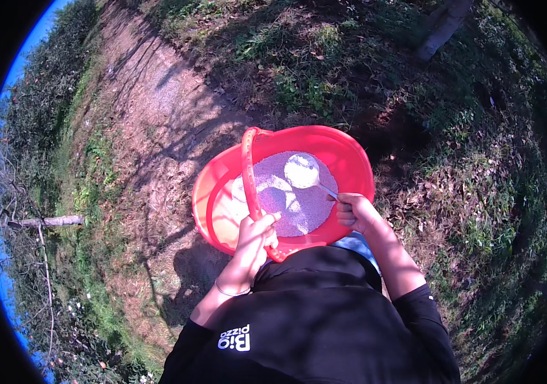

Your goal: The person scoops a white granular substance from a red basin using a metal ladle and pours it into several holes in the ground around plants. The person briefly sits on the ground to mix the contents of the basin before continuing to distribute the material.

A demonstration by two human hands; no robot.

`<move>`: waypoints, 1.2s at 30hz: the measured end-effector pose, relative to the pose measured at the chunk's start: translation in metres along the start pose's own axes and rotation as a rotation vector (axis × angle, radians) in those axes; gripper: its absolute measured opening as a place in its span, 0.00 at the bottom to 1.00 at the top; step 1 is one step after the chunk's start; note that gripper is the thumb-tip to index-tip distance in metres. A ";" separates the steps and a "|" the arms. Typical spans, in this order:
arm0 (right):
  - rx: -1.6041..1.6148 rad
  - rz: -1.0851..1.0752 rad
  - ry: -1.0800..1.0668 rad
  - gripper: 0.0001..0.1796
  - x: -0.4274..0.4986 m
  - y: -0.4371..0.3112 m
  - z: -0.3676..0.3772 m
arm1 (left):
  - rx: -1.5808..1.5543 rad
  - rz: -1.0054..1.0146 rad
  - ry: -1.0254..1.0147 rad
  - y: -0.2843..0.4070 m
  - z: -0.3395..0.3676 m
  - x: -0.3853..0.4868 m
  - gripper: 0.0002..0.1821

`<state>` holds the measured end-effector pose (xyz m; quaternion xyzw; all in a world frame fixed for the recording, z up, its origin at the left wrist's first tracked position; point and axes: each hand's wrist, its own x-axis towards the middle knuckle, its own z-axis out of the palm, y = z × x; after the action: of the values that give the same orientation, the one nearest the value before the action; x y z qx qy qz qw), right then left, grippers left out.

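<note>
A red plastic bucket (358, 163) hangs close in front of my body, with pale granules (312, 216) in its bottom. My left hand (258, 233) is closed around the bucket's red handle (249, 177), near its lower end. My right hand (356, 211) grips the thin handle of a white scoop (302, 171) between thumb and fingers. The scoop's round bowl is over the granules and holds a heap of white material; whether it touches the granules below, I cannot tell.
A bare dirt path (163, 91) runs along the left side, with tree shadows across it. Grass and dry leaves cover the ground at the right. A tree trunk (441, 33) stands at the upper right, and a bare branch (57, 221) juts in from the left edge.
</note>
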<state>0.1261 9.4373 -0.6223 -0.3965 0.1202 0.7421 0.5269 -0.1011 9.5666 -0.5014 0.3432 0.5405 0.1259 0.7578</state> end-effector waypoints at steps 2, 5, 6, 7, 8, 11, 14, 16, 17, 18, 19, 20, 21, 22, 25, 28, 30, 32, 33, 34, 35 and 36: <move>0.068 0.034 -0.004 0.15 0.002 -0.006 -0.001 | 0.008 -0.032 0.027 0.007 0.008 0.014 0.08; 0.066 -0.003 0.013 0.14 0.002 -0.017 0.006 | 0.049 -0.077 0.085 0.021 0.022 0.029 0.11; 0.026 -0.052 0.067 0.13 0.004 -0.019 0.008 | 0.030 -0.065 0.074 0.022 0.025 0.034 0.11; -0.048 -0.107 0.109 0.13 0.005 -0.022 0.009 | 0.011 -0.054 0.063 0.024 0.028 0.038 0.12; -0.122 -0.161 0.152 0.12 0.006 -0.025 0.010 | -0.004 -0.056 0.030 0.029 0.030 0.042 0.13; -0.270 -0.291 0.280 0.12 0.004 -0.035 0.007 | 0.053 -0.021 -0.005 0.038 0.049 0.046 0.12; -0.364 -0.416 0.364 0.12 -0.002 -0.043 -0.003 | 0.058 -0.058 0.000 0.045 0.067 0.053 0.11; -0.607 -0.598 0.488 0.13 -0.004 -0.041 -0.014 | 0.068 -0.098 -0.021 0.045 0.078 0.061 0.10; -0.619 -0.585 0.490 0.13 -0.004 -0.041 -0.020 | 0.094 -0.087 -0.044 0.046 0.081 0.063 0.10; -0.433 -0.499 0.416 0.12 -0.015 -0.047 -0.015 | 0.088 -0.094 -0.032 0.044 0.083 0.066 0.11; -0.247 -0.418 0.334 0.12 -0.023 -0.053 -0.012 | 0.083 -0.098 -0.018 0.043 0.087 0.068 0.11; -0.160 -0.407 0.288 0.12 -0.027 -0.052 -0.016 | 0.078 -0.101 -0.039 0.043 0.092 0.069 0.11; -0.031 -0.314 0.254 0.11 -0.039 -0.060 -0.010 | 0.074 -0.090 -0.057 0.042 0.093 0.072 0.11; 0.027 -0.280 0.218 0.12 -0.044 -0.060 -0.016 | 0.079 -0.109 -0.054 0.041 0.096 0.074 0.10; 0.159 -0.209 0.128 0.14 -0.063 -0.064 -0.028 | 0.071 -0.110 -0.082 0.040 0.107 0.076 0.11; 0.200 -0.237 0.068 0.16 -0.089 -0.073 -0.037 | 0.109 -0.105 -0.064 0.037 0.110 0.079 0.10; 0.233 -0.308 0.035 0.15 -0.119 -0.087 -0.038 | 0.110 -0.091 -0.065 0.036 0.112 0.080 0.09; 0.243 -0.353 0.048 0.15 -0.145 -0.105 -0.041 | 0.106 -0.076 -0.046 0.035 0.112 0.080 0.09; 0.250 -0.372 0.072 0.15 -0.156 -0.113 -0.045 | 0.097 -0.076 -0.051 0.035 0.114 0.078 0.09; 0.258 -0.411 0.065 0.15 -0.165 -0.119 -0.051 | 0.089 -0.077 -0.057 0.036 0.115 0.077 0.09; 0.266 -0.449 0.057 0.16 -0.174 -0.124 -0.058 | 0.081 -0.078 -0.063 0.036 0.116 0.076 0.10; 0.254 -0.480 0.123 0.16 -0.183 -0.131 -0.060 | 0.112 -0.075 -0.027 0.033 0.114 0.080 0.10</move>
<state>0.2925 9.3297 -0.4995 -0.3886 0.1463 0.5496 0.7249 0.0386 9.5913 -0.5178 0.3660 0.5491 0.0624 0.7487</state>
